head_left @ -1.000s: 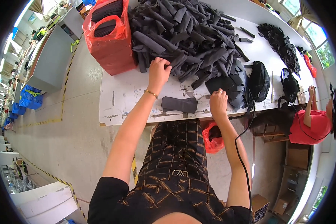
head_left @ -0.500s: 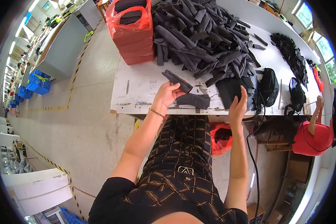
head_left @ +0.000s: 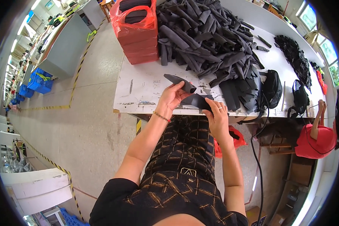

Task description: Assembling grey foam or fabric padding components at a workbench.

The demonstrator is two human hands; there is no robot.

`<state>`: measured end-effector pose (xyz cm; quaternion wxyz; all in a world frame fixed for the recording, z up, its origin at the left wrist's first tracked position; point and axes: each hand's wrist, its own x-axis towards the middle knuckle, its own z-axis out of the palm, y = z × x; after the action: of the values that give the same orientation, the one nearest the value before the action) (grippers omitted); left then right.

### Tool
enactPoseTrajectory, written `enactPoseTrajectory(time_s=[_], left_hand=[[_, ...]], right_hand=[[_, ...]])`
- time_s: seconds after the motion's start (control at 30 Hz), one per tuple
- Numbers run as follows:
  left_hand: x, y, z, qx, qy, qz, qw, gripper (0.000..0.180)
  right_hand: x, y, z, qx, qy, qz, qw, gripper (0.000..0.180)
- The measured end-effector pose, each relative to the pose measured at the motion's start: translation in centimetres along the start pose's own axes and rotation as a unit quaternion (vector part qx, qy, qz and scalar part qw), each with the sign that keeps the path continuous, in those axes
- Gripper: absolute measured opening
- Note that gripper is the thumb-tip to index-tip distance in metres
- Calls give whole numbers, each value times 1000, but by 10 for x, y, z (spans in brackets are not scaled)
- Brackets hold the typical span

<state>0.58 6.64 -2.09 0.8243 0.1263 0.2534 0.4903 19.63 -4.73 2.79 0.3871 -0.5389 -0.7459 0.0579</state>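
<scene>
Left hand [head_left: 172, 97]: here in the head view it's up above the scuffed white bench [head_left: 135, 87], fingers clamped on a dark grey tube of rolled, fabric-like material [head_left: 180, 83], thumb on top, the roll slanting away to the upper left.
Right hand [head_left: 218, 116]: down at the bench's front edge, ring on one finger, thumb spread from the forefinger, touching the right end of a flat dark grey fabric-like strip [head_left: 198, 101]; whether those fingers actually grip it, I can't tell.
Strip: right there near the front edge, just below the roll, its left end close by the left hand.
Big pile: a great heap of loose dark grey rolls [head_left: 203, 37] fills the back of the bench.
Red bag: a glossy red plastic bag [head_left: 139, 42] stands left of the heap, dark folded pieces showing through its opening.
Right side: flat black fanned-out pieces [head_left: 245, 90] lie beside the heap, then a rounded black fabric pouch [head_left: 272, 88] just beyond them.
Neighbour: over on the far right sits a person in a red top [head_left: 316, 141], both hands raised.
</scene>
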Motion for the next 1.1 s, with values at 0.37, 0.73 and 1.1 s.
enactPoseTrajectory(time_s=[0.37,0.73,1.1], left_hand=[[-11,-1,9,72,-40,-26,996,23],[-46,-27,53,137,20,175,975,33],[-44,-53,55,45,-73,115,990,27]], right_hand=[[23,-3,-9,-101,48,-71,991,28],[21,-25,15,-115,73,-26,990,46],[9,-24,22,51,12,-38,998,37]])
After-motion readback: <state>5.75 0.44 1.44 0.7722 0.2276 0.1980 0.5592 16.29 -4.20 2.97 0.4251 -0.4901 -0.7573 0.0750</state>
